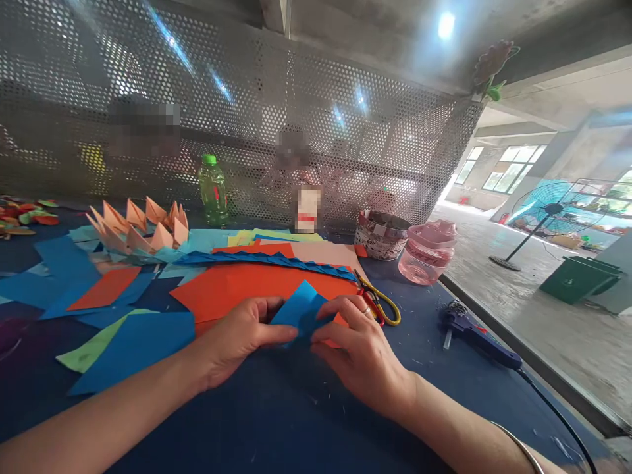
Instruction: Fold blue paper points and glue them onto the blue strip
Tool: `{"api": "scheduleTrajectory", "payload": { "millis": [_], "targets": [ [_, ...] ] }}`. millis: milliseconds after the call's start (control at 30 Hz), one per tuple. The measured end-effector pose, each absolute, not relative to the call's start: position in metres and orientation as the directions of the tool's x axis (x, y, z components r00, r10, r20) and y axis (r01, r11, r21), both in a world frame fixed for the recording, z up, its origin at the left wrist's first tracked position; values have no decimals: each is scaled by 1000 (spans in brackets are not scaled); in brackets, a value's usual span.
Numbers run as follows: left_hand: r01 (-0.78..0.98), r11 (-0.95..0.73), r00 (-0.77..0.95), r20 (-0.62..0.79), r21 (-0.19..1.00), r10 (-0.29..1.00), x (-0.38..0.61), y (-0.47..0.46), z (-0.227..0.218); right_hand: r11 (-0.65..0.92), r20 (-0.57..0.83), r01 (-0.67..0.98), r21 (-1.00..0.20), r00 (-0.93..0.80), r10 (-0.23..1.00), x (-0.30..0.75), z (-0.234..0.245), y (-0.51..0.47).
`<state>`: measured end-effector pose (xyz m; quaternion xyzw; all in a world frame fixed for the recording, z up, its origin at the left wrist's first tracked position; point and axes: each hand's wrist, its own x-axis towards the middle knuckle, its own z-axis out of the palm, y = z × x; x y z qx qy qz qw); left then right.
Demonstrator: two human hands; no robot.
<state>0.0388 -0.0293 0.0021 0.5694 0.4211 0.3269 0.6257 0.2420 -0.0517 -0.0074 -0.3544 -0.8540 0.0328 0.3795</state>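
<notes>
A small piece of blue paper is held up over the near part of the table, between both hands. My left hand pinches its left side with thumb and fingers. On its right side, the fingers of my right hand are closed on it. Just beyond the hands lie orange paper sheets, with a long folded blue paper strip across them. Yellow-and-red-handled scissors rest right behind my right hand. A bit of orange paper shows past the right fingers.
A blue glue gun with its cord lies at the right edge. Behind are a pink container, a round basket, a green-capped bottle and a folded peach paper ring. Loose blue sheets cover the left; a perforated metal screen stands behind.
</notes>
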Motion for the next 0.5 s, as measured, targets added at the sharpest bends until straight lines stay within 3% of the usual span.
{"api": "scheduleTrajectory", "payload": {
  "millis": [233,500],
  "targets": [
    [99,131,461,-162,986,873,42,-31,5,644,556,609,-463,-366,746,240,-13,-49],
    [122,103,439,-147,987,887,44,-35,7,566,510,652,-505,-304,805,237,-14,-51]
  ]
}}
